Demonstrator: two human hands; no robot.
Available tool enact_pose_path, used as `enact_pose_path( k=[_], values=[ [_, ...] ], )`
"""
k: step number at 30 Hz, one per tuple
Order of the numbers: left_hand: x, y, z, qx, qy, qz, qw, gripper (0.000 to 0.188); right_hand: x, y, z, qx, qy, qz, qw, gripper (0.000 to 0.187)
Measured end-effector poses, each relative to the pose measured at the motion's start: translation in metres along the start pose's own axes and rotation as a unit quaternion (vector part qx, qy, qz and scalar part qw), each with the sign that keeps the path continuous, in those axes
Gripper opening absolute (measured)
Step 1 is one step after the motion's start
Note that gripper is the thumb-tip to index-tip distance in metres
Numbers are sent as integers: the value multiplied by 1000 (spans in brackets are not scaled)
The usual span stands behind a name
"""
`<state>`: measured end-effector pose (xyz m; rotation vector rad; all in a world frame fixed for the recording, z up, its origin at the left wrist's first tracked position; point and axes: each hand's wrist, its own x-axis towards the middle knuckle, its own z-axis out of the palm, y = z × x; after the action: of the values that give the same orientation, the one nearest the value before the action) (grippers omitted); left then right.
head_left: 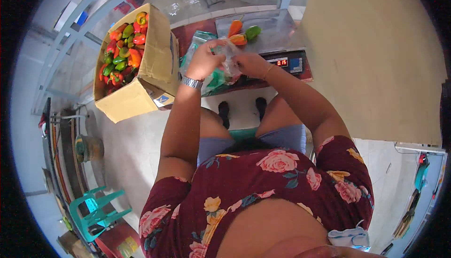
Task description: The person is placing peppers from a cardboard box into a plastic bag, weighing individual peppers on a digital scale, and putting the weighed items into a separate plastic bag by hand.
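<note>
Down by the wall on the left stands a teal stool (96, 211). Next comes a tall, open box (162, 53) filled with red, orange and green peppers (123, 51), close to the desk (307, 74). On that desk, green-tinted plastic (217, 78) lies under the person's left hand (205, 61), which is curled, thumb and forefinger spread, touching a clear bag (228, 51); from where I stand, I cannot tell whether it grips. The bag hangs crumpled between both hands, and the right hand (252, 65) has its fingers closed on its edge. Just beyond, two orange peppers (237, 39) and a green one (252, 33) rest on a scale (272, 42), its red display lit.
</note>
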<state>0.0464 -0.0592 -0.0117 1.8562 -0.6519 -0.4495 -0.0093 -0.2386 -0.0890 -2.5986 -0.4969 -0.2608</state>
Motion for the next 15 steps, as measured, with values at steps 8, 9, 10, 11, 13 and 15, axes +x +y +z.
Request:
enact_pose_path(
  k=[8, 9, 10, 11, 13, 15],
  values=[
    [-9, 8, -11, 68, -11, -30, 997, 38, 11, -17, -7, -95, -142, -15, 985, 12],
    [-10, 11, -11, 84, -7, -29, 996, 37, 13, -22, -14, -140, -184, -16, 973, 15],
    [-12, 13, -13, 85, -6, -29, 996, 37, 16, -23, -18, -140, -182, -17, 973, 15],
    [-13, 14, -16, 90, 20, 7, 996, 37, 18, -22, -21, -137, -175, -69, 973, 17],
    [-14, 16, -22, 95, 49, 42, 993, 37, 24, -15, -40, 95, -166, -118, 974, 19],
    [-17, 16, -32, 43, 27, 19, 999, 37, 33, 6, -68, 398, -113, 13, 910, 23]
  ],
)
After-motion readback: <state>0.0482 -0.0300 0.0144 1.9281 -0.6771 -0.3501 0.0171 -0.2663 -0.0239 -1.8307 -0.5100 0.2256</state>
